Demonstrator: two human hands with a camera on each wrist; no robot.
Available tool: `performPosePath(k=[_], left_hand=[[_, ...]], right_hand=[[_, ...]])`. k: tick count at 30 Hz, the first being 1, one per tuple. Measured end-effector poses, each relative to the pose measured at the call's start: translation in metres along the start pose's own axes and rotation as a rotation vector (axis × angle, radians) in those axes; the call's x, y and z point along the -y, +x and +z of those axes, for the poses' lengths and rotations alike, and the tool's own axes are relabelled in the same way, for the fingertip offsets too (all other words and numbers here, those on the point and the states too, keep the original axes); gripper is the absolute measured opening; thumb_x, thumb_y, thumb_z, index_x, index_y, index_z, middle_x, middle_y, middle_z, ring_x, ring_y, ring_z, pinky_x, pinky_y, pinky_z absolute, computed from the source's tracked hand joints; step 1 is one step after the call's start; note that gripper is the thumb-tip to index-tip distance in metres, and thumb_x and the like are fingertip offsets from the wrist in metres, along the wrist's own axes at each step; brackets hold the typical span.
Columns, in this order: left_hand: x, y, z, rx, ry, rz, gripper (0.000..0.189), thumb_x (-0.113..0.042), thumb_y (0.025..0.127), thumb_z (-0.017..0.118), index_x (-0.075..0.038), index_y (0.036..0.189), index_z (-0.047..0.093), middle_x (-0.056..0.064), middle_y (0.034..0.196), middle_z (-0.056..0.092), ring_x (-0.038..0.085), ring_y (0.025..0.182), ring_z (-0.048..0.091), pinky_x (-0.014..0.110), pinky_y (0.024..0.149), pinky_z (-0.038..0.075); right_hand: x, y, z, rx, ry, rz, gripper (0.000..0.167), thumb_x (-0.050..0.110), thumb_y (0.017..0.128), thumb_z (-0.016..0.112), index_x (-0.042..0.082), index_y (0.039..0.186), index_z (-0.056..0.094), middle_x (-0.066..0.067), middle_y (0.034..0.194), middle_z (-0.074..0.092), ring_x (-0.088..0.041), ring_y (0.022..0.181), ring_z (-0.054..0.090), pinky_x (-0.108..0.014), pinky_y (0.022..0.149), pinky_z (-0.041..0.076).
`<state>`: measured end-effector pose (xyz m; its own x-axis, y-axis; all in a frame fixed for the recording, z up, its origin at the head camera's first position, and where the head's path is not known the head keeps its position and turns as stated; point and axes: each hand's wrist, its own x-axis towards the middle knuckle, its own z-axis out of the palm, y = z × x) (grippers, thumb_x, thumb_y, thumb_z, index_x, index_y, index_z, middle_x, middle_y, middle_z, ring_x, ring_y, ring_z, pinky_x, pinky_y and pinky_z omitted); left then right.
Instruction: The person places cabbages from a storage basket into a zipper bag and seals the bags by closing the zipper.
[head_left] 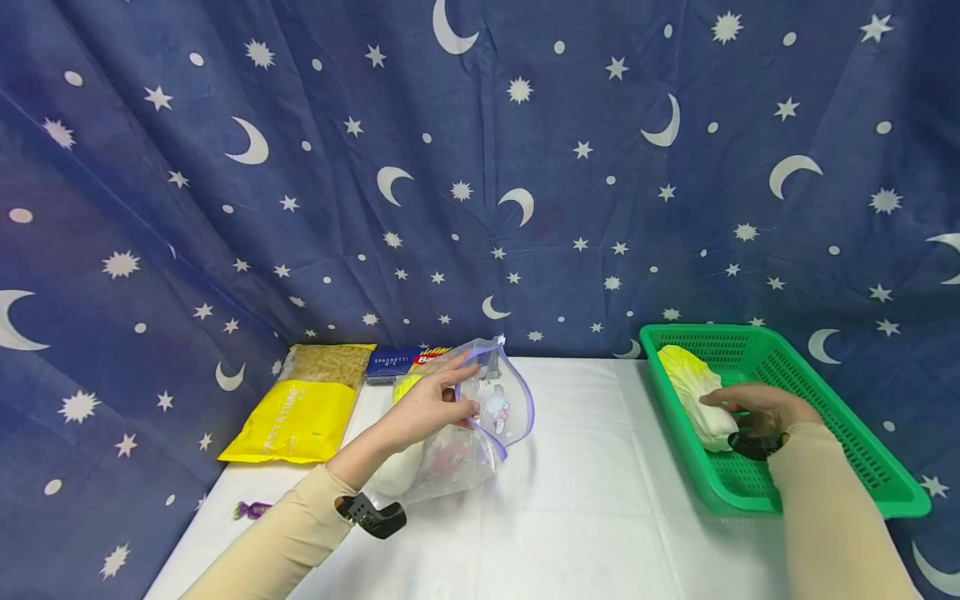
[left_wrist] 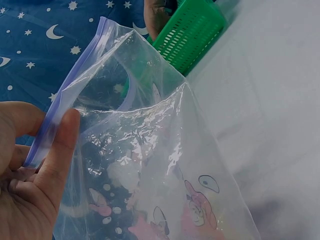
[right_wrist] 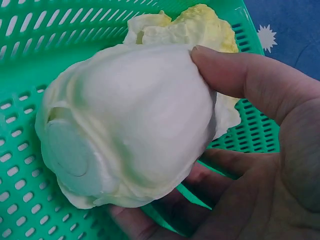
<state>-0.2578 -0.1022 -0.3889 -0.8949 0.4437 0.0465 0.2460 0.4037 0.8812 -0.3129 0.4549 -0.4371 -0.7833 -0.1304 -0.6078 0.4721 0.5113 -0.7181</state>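
My left hand [head_left: 431,404] pinches the purple zip rim of a clear printed zip bag [left_wrist: 145,165] between thumb and fingers, and its mouth gapes toward the right. A white, yellow-topped thing like a Chinese cabbage [head_left: 397,475] shows at the bag's left side, partly covered by my forearm and hand. At the right, my right hand [head_left: 761,408] grips a Chinese cabbage [right_wrist: 145,115] inside a green basket [head_left: 675,433]. The thumb lies on the cabbage's upper side and the fingers curl beneath. Its cut white base faces the right wrist camera, with yellow leaf tips beyond.
A yellow pasta bag [head_left: 300,417] lies at the back left, beside a dark blue spaghetti pack [head_left: 386,364]. Near my left forearm is a small purple-wrapped candy [head_left: 251,510]. A blue star-and-moon curtain [head_left: 555,208] hangs behind the white table [head_left: 577,500].
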Motion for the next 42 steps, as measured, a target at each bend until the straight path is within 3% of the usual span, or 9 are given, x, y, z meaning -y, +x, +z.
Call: performPosePath(k=[8, 13, 16, 22, 28, 32, 34, 39, 42], left_hand=[[-0.001, 0.004, 0.0, 0.001, 0.008, 0.0, 0.069, -0.019, 0.094, 0.074, -0.008, 0.155, 0.044, -0.009, 0.167, 0.024, 0.022, 0.085, 0.056, 0.02, 0.068, 0.052], [-0.002, 0.006, 0.0, -0.012, 0.042, 0.009, 0.068, -0.021, 0.093, 0.074, -0.01, 0.154, 0.046, -0.009, 0.167, 0.026, 0.02, 0.085, 0.054, 0.02, 0.065, 0.047], [-0.001, 0.007, 0.0, -0.009, 0.048, 0.012, 0.068, -0.022, 0.093, 0.074, -0.01, 0.154, 0.046, -0.01, 0.167, 0.025, 0.022, 0.088, 0.055, 0.022, 0.068, 0.048], [-0.001, 0.008, 0.0, -0.021, 0.038, 0.01, 0.068, -0.021, 0.093, 0.074, -0.011, 0.154, 0.047, -0.011, 0.167, 0.025, 0.018, 0.138, 0.039, 0.029, 0.095, 0.054], [0.002, 0.004, -0.001, -0.004, 0.002, 0.007, 0.07, -0.021, 0.093, 0.074, -0.009, 0.155, 0.045, -0.008, 0.168, 0.023, 0.027, 0.128, 0.05, 0.027, 0.087, 0.057], [0.002, -0.001, -0.003, -0.02, 0.017, 0.0, 0.07, -0.021, 0.092, 0.075, -0.01, 0.154, 0.046, -0.008, 0.167, 0.025, 0.021, 0.133, 0.047, 0.024, 0.087, 0.056], [0.002, -0.001, -0.003, -0.011, -0.007, 0.005, 0.07, -0.02, 0.092, 0.075, -0.008, 0.155, 0.045, -0.006, 0.168, 0.024, 0.023, 0.113, 0.058, 0.025, 0.081, 0.058], [0.003, -0.002, -0.002, 0.015, -0.037, 0.006, 0.072, -0.02, 0.093, 0.075, -0.007, 0.156, 0.043, -0.003, 0.169, 0.022, 0.021, 0.081, 0.057, 0.023, 0.074, 0.057], [0.003, -0.002, -0.001, 0.011, -0.042, 0.009, 0.071, -0.019, 0.093, 0.074, -0.007, 0.156, 0.043, -0.003, 0.168, 0.022, 0.02, 0.078, 0.055, 0.023, 0.072, 0.057]], right_hand=[[0.0, -0.008, 0.007, -0.083, 0.152, 0.044, 0.097, 0.043, 0.094, 0.072, -0.005, 0.153, 0.011, -0.025, 0.135, 0.029, -0.039, 0.117, 0.043, -0.038, 0.08, 0.053], [0.002, -0.006, 0.006, -0.09, 0.128, 0.029, 0.097, 0.041, 0.094, 0.073, -0.008, 0.154, 0.014, -0.034, 0.144, 0.025, -0.045, 0.118, 0.046, -0.043, 0.087, 0.053], [0.004, -0.007, 0.004, -0.088, 0.089, 0.03, 0.116, 0.044, 0.094, 0.072, -0.008, 0.158, -0.009, -0.039, 0.16, -0.006, -0.059, 0.138, 0.026, -0.053, 0.098, 0.05], [0.007, -0.011, 0.003, -0.094, 0.095, 0.057, 0.122, 0.052, 0.092, 0.071, -0.004, 0.158, -0.016, -0.038, 0.162, -0.006, -0.06, 0.142, 0.018, -0.059, 0.103, 0.045], [0.005, -0.01, 0.007, -0.047, 0.09, 0.054, 0.118, 0.049, 0.095, 0.067, -0.009, 0.156, -0.016, -0.042, 0.157, 0.003, -0.056, 0.14, 0.023, -0.06, 0.109, 0.04], [0.004, -0.009, 0.008, -0.069, 0.049, 0.018, 0.105, 0.048, 0.096, 0.066, -0.013, 0.154, 0.004, -0.036, 0.135, 0.028, -0.042, 0.112, 0.042, -0.046, 0.093, 0.047], [0.004, -0.01, 0.007, -0.061, 0.063, 0.011, 0.107, 0.048, 0.097, 0.064, -0.013, 0.155, -0.001, -0.041, 0.137, 0.026, -0.047, 0.118, 0.042, -0.05, 0.101, 0.047], [0.002, -0.013, 0.0, -0.044, 0.195, 0.008, 0.111, 0.041, 0.1, 0.062, -0.012, 0.153, -0.019, -0.045, 0.151, 0.012, -0.048, 0.132, 0.042, -0.055, 0.109, 0.043], [0.003, -0.018, -0.006, -0.069, 0.27, -0.009, 0.108, 0.038, 0.1, 0.063, -0.012, 0.154, -0.016, -0.038, 0.143, 0.026, -0.033, 0.109, 0.06, -0.046, 0.098, 0.053]])
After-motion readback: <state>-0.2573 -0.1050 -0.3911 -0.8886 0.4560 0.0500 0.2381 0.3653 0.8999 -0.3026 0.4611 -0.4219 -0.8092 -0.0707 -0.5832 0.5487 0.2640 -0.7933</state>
